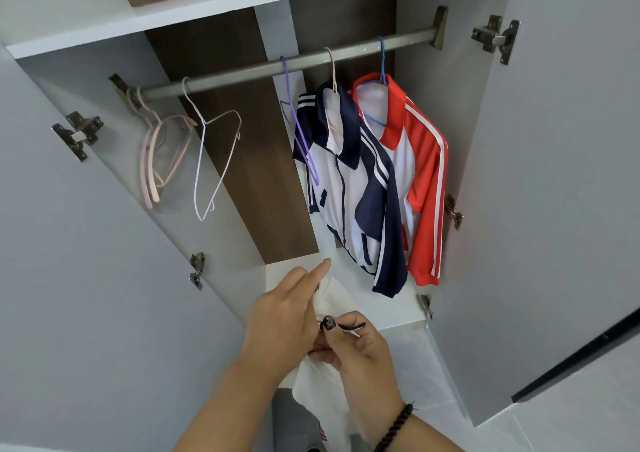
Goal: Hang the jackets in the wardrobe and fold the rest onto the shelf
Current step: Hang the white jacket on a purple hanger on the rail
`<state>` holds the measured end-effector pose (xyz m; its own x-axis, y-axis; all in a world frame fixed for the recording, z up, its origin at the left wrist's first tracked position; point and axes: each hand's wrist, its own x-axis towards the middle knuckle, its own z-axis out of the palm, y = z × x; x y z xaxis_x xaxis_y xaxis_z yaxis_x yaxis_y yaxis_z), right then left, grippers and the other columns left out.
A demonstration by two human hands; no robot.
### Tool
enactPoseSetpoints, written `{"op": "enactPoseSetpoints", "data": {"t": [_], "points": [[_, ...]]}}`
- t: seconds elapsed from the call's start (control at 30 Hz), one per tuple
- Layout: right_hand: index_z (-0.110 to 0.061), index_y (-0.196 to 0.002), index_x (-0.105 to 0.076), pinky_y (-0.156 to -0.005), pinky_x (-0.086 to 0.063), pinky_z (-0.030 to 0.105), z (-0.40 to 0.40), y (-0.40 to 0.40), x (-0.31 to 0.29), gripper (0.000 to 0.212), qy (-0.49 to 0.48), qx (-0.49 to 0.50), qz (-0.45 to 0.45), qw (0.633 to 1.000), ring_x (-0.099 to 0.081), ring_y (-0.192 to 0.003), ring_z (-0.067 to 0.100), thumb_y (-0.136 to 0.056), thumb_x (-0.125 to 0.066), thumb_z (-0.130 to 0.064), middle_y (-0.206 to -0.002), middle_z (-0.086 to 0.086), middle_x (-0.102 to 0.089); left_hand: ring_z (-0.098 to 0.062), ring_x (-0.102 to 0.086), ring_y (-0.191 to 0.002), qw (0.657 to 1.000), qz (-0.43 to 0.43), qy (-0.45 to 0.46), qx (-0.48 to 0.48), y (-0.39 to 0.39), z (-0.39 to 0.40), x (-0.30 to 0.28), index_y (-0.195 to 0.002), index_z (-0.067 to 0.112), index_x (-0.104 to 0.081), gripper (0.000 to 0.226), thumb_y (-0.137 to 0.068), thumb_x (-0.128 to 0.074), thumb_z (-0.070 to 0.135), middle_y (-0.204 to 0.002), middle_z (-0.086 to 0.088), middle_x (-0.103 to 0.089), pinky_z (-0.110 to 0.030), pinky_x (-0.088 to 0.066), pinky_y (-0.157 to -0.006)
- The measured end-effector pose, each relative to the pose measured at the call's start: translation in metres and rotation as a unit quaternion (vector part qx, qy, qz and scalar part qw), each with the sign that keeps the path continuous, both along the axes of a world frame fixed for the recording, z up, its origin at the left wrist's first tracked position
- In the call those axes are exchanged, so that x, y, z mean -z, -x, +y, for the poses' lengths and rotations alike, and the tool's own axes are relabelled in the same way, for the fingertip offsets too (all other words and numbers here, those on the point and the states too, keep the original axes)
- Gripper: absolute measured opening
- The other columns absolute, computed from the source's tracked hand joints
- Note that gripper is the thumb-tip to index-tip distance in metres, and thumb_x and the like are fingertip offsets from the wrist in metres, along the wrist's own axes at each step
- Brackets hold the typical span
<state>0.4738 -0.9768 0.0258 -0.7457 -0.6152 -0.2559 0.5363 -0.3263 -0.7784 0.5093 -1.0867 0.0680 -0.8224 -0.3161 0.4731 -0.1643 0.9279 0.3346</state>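
Note:
A navy and white jacket (pixel 356 188) hangs from the grey rail (pixel 242 70) on a beige hanger. A red and white jacket (pixel 420 174) hangs behind it on a blue hanger, at the rail's right end. Low in the middle, both hands hold a white garment (pixel 323 389) that droops below them. My left hand (pixel 282 323) grips its upper part, index finger stretched out. My right hand (pixel 360 347) pinches the cloth beside it; a dark bead bracelet circles that wrist. The white shelf (pixel 398 306) lies just beyond the hands.
An empty purple hanger (pixel 298 129) hangs in front of the navy jacket. A white wire hanger (pixel 211 153) and pink hangers (pixel 156 160) hang at the rail's left. Both wardrobe doors (pixel 554 174) stand wide. A grey item (pixel 294 420) lies on the floor below.

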Motion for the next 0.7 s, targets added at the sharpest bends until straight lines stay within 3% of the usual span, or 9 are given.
{"op": "enactPoseSetpoints", "data": {"t": [0.13,0.3,0.4,0.5,0.57,0.7], "points": [[0.009,-0.089,-0.056,-0.061,-0.055,0.028,-0.003,0.007,-0.008,0.007,-0.031,0.012,0.036,0.999,-0.066,-0.069,0.019,-0.091,-0.055,0.003,-0.074,0.014,-0.070,-0.011,-0.045,-0.065,0.996,0.032,-0.085,-0.006,0.003,-0.006,-0.009,-0.127,0.006,-0.063,0.054,-0.079,-0.041,-0.008,-0.078,0.003,-0.051,-0.020,-0.042,-0.056],[0.010,-0.086,-0.061,-0.064,-0.054,0.023,-0.013,0.011,-0.016,0.007,-0.070,0.030,0.053,0.996,-0.068,-0.066,0.013,-0.089,-0.058,0.004,-0.069,0.007,-0.073,-0.005,-0.039,-0.064,0.995,0.044,-0.090,0.004,0.008,-0.014,-0.019,-0.128,0.004,-0.062,0.055,-0.079,-0.040,-0.008,-0.076,0.012,-0.044,-0.012,-0.036,-0.059],[0.008,-0.081,-0.063,-0.066,-0.055,0.021,-0.017,0.012,-0.018,0.007,-0.079,0.052,0.030,0.995,-0.069,-0.066,0.016,-0.087,-0.060,0.005,-0.069,0.011,-0.073,-0.006,-0.043,-0.066,0.992,0.056,-0.105,-0.028,0.008,-0.014,-0.017,-0.127,0.002,-0.063,0.055,-0.079,-0.039,-0.007,-0.075,0.006,-0.048,-0.008,-0.037,-0.062],[0.006,-0.079,-0.064,-0.069,-0.056,0.024,-0.020,0.012,-0.017,0.008,-0.087,0.076,0.028,0.993,-0.071,-0.067,0.019,-0.085,-0.059,0.009,-0.067,0.011,-0.072,-0.001,-0.048,-0.067,0.990,0.067,-0.122,-0.040,0.012,-0.015,-0.014,-0.126,0.002,-0.063,0.055,-0.079,-0.042,-0.019,-0.070,0.007,-0.046,-0.003,-0.036,-0.064],[0.000,-0.076,-0.064,-0.075,-0.055,0.030,-0.021,0.011,-0.015,0.011,-0.107,0.085,0.059,0.989,-0.071,-0.069,0.021,-0.084,-0.060,0.007,-0.067,0.010,-0.072,0.005,-0.051,-0.069,0.988,0.069,-0.127,-0.047,0.012,-0.014,-0.013,-0.125,0.004,-0.064,0.058,-0.079,-0.044,-0.025,-0.070,0.012,-0.046,-0.002,-0.036,-0.064],[-0.007,-0.080,-0.064,-0.074,-0.052,0.026,-0.019,0.008,-0.012,0.014,-0.102,0.039,0.138,0.984,-0.069,-0.074,0.018,-0.089,-0.059,0.002,-0.072,0.007,-0.072,0.001,-0.050,-0.059,0.971,0.087,-0.206,-0.086,0.007,-0.013,-0.018,-0.118,0.018,-0.070,0.049,-0.089,-0.047,-0.015,-0.066,0.010,-0.056,-0.004,-0.038,-0.059]]}}
